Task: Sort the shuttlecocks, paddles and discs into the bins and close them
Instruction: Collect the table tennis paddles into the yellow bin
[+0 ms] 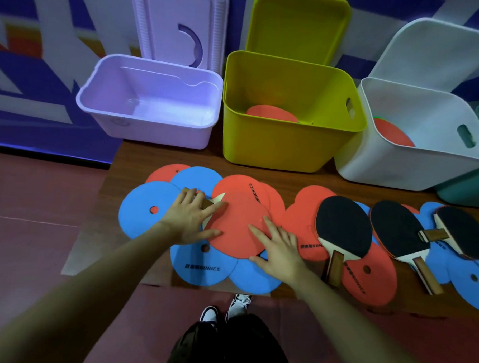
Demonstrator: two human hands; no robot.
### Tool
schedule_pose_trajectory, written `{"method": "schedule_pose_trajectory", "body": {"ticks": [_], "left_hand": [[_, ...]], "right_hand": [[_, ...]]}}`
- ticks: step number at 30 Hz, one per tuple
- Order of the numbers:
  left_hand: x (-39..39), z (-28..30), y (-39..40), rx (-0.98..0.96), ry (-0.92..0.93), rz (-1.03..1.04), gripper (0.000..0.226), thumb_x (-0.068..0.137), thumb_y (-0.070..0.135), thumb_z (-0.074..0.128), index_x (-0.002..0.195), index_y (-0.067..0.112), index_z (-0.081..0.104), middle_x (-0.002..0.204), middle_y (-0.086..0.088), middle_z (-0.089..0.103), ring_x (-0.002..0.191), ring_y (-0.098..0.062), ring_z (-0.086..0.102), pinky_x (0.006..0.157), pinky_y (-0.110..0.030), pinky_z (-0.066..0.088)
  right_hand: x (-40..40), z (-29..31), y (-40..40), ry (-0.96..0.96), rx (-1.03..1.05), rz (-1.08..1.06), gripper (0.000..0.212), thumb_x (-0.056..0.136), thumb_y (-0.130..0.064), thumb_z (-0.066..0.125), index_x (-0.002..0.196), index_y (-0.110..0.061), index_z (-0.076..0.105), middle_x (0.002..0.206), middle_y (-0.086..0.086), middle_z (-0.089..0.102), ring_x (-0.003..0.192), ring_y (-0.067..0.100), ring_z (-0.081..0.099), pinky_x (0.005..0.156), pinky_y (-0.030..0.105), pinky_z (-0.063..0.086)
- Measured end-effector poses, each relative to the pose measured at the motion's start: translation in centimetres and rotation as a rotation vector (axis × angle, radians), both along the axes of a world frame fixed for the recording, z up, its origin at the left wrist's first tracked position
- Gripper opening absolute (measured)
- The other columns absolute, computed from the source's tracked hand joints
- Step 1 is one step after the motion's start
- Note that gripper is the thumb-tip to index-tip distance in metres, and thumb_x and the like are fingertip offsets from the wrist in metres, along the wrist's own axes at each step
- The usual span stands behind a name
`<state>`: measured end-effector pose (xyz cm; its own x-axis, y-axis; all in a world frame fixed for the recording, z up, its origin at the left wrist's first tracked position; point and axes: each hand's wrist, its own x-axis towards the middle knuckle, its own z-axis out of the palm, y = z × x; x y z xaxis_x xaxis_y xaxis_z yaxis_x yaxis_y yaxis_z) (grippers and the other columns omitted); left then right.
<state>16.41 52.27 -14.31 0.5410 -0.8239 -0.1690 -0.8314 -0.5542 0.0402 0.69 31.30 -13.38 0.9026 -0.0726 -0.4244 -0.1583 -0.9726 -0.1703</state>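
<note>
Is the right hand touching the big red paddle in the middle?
Touching. In the head view the right hand lies with straight fingers flat on the red paddle.

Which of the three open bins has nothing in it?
The purple bin on the left; the yellow bin and white bin each hold a red disc.

Red and blue discs [236,225], yellow-green bin [287,139]

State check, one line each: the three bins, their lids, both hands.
purple bin: open, nothing visible inside
yellow-green bin: open, red disc inside
white bin: open, red item inside
lids: off, propped upright behind bins
left hand: flat, fingers spread on red paddle
right hand: flat on same paddle
</note>
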Motion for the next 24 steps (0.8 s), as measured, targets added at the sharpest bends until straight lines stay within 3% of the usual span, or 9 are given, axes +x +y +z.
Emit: {"method": "schedule_pose_trajectory", "body": {"ticks": [3,7,9,12,15,17,19,21,24], "left_hand": [[-0.6,-0.7,0.8,0.002,-0.071,-0.052,0.089,0.071,0.086,0.028,0.139,0.029,0.039,0.106,-0.017,0.057,0.088,-0.037,0.055,0.083,-0.046,0.045],[-0.5,-0.4,0.3,0.055,-0.030,-0.061,0.107,0.055,0.096,0.030,0.143,0.034,0.028,0.123,-0.015,0.055,0.090,-0.036,0.055,0.079,-0.044,0.045],[-0.3,-0.2,-0.7,0.081,-0.029,-0.104,0.113,0.051,0.098,0.028,0.146,0.039,0.008,0.141,-0.021,0.039,0.103,-0.038,0.052,0.086,-0.047,0.041],[0.0,-0.4,-2.2,0.157,0.090,-0.122,0.116,0.053,0.091,0.045,0.138,0.049,-0.023,0.153,-0.025,-0.006,0.133,-0.041,0.022,0.108,-0.055,0.016],[0.2,-1.4,-2.5,0.087,0.121,-0.136,0.114,0.055,0.087,0.052,0.135,0.056,-0.023,0.153,-0.019,-0.020,0.137,-0.045,0.010,0.109,-0.060,0.009],[0.4,-1.9,-2.4,0.020,0.117,-0.163,0.109,0.056,0.086,0.052,0.136,0.058,-0.016,0.155,-0.017,-0.013,0.135,-0.049,0.015,0.106,-0.063,0.014],[0.4,-1.7,-2.5,-0.028,0.111,-0.181,0.104,0.056,0.081,0.057,0.140,0.056,0.002,0.156,-0.017,0.007,0.128,-0.052,0.029,0.100,-0.065,0.024],[0.2,-1.3,-2.9,-0.080,0.110,-0.172,0.098,0.055,0.078,0.060,0.140,0.048,0.022,0.151,-0.016,0.026,0.117,-0.050,0.043,0.092,-0.062,0.036],[-0.2,-1.1,-3.5,-0.182,0.106,-0.142,0.091,0.054,0.078,0.054,0.135,0.041,0.038,0.143,-0.014,0.041,0.107,-0.048,0.051,0.083,-0.059,0.045]], "right_hand": [[0.7,0.0,0.3,-0.019,0.017,0.030,0.088,0.079,-0.059,0.060,0.148,-0.042,0.007,0.157,0.005,-0.011,0.138,0.031,0.013,0.113,0.044,0.009],[1.0,-0.6,-0.5,-0.043,0.034,0.063,0.082,0.081,-0.061,0.057,0.147,-0.041,0.014,0.158,0.004,-0.009,0.139,0.029,0.010,0.112,0.043,0.007],[0.9,-0.6,-1.0,-0.046,0.063,0.069,0.073,0.085,-0.058,0.053,0.147,-0.038,0.019,0.158,0.004,-0.005,0.143,0.027,0.005,0.113,0.042,0.005],[1.0,-0.7,-1.4,-0.064,0.107,0.055,0.067,0.088,-0.053,0.053,0.146,-0.035,0.025,0.158,0.001,-0.002,0.144,0.023,0.000,0.114,0.042,0.003],[1.2,-0.9,-1.7,-0.081,0.132,0.066,0.065,0.088,-0.051,0.054,0.146,-0.034,0.028,0.158,0.000,0.000,0.144,0.023,-0.001,0.114,0.041,0.003],[1.0,-1.2,-1.9,-0.106,0.161,0.060,0.064,0.088,-0.050,0.055,0.145,-0.033,0.031,0.158,-0.001,0.004,0.144,0.023,0.000,0.114,0.040,0.003],[0.9,-1.4,-2.2,-0.148,0.213,0.032,0.061,0.087,-0.048,0.058,0.142,-0.032,0.037,0.157,-0.003,0.010,0.144,0.022,0.002,0.115,0.039,0.004],[1.1,-1.3,-2.6,-0.189,0.251,0.009,0.058,0.087,-0.045,0.060,0.140,-0.030,0.041,0.156,-0.006,0.013,0.144,0.020,0.003,0.114,0.037,0.004],[1.4,-1.0,-3.8,-0.207,0.281,0.010,0.058,0.085,-0.043,0.063,0.138,-0.029,0.044,0.155,-0.007,0.015,0.143,0.018,0.003,0.115,0.037,0.005]]}}
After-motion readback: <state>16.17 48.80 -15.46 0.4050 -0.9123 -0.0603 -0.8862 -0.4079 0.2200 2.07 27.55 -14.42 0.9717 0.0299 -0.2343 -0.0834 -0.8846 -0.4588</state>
